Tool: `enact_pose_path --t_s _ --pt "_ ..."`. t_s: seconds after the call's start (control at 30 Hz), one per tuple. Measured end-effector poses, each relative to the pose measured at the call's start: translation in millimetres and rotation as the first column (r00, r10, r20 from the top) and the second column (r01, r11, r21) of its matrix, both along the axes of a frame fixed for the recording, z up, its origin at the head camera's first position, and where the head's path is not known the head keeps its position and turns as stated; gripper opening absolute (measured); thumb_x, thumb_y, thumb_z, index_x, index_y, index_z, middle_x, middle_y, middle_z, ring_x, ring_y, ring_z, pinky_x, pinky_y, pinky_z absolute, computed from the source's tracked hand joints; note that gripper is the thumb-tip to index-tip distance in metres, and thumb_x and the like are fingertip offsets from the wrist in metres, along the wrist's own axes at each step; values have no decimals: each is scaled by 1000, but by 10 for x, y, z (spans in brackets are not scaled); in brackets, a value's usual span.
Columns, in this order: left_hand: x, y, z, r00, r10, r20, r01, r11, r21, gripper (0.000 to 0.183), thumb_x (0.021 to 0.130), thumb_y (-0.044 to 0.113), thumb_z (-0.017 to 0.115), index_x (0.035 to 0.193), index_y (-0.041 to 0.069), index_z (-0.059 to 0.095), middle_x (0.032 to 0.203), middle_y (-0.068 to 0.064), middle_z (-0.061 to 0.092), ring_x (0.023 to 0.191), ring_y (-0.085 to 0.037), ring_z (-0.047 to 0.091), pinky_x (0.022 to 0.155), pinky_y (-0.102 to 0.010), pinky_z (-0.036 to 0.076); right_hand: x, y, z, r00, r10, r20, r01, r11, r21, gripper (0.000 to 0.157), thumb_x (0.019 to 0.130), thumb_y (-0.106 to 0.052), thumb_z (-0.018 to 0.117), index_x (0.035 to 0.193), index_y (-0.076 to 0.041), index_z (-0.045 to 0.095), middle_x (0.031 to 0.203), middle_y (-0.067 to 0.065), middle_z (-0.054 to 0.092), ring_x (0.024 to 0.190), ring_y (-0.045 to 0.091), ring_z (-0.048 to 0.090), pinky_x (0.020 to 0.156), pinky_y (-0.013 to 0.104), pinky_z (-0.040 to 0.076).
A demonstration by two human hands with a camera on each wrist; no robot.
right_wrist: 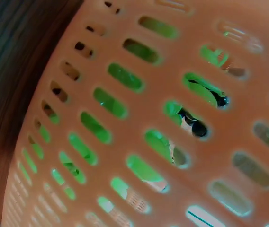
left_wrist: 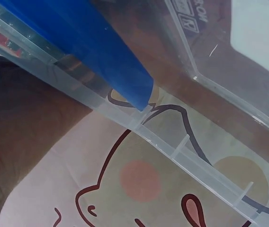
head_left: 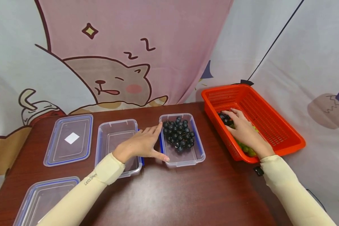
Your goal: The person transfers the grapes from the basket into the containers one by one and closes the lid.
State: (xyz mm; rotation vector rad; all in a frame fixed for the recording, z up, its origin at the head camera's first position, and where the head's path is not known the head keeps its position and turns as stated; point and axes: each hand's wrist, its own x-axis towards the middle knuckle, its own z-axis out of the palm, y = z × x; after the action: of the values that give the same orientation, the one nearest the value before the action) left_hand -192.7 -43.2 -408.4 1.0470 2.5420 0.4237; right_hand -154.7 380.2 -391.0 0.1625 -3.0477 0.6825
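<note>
My left hand [head_left: 142, 141] is spread with straight fingers, fingertips right at the left rim of a clear plastic box [head_left: 186, 158]. A bunch of black grapes [head_left: 179, 135] lies in that box. My right hand [head_left: 244, 130] reaches into an orange basket [head_left: 285, 135], thumb and fingers apart around some black grapes [head_left: 225, 119] at its left side. Green grapes [head_left: 250, 150] lie under this hand, partly hidden. In the right wrist view the slotted basket wall [right_wrist: 172, 142] stands in front of the grapes and hides the fingers.
Another clear box [head_left: 113, 125] stands left of the grape box, partly under my left wrist. Two lids with blue seals, a far lid [head_left: 70, 150] and a near lid [head_left: 53, 188], lie on the left of the brown table [head_left: 186, 194]. A printed curtain [head_left: 172, 62] hangs behind.
</note>
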Motion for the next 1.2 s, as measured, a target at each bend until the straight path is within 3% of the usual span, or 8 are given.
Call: enact_pose_path --t_s 0.17,0.47,0.67,0.87,1.03,1.2 --pt "11 -8 7 1000 0 -4 0 1000 4 147 80 87 74 174 2 0 177 -25 20 160 -47 26 124 -69 24 -26 30 -30 997 20 75 -23 999 36 73 108 -16 69 171 -8 32 169 33 24 138 63 45 108 78 39" --pt "8 -3 8 1000 -7 -2 7 1000 7 147 81 87 73 174 1 0 177 -24 20 160 -47 26 124 -70 24 -36 49 -69 992 5 127 -12 999 50 82 107 -20 70 174 -14 23 160 35 34 134 59 48 106 78 42" --pt "5 -8 6 1000 -10 0 10 1000 12 146 81 86 74 174 1 0 177 -25 21 159 -49 27 123 -71 24 -30 65 -87 995 2 100 -9 998 62 80 107 -24 72 172 -17 26 139 31 47 111 50 59 91 69 53" --pt "13 -9 17 1000 -12 -1 12 1000 15 145 82 86 74 174 0 1 176 -26 22 158 -49 28 123 -70 25 -51 46 -73 999 8 51 -10 998 56 71 105 -16 73 166 -12 36 143 33 57 127 53 57 104 73 46" --pt "18 -13 14 1000 -12 -4 12 1000 11 146 82 86 75 174 0 1 176 -26 23 158 -49 30 123 -70 26 -55 63 -48 1000 5 11 -6 998 55 71 101 -18 78 163 -12 44 142 31 62 124 52 61 103 72 47" --pt "7 -17 6 1000 -18 -12 18 1000 14 146 82 86 73 174 0 0 175 -26 24 157 -48 31 122 -70 27 -22 102 -14 995 -24 -92 29 998 56 67 99 -24 81 157 -9 51 129 28 69 102 45 68 89 65 54"
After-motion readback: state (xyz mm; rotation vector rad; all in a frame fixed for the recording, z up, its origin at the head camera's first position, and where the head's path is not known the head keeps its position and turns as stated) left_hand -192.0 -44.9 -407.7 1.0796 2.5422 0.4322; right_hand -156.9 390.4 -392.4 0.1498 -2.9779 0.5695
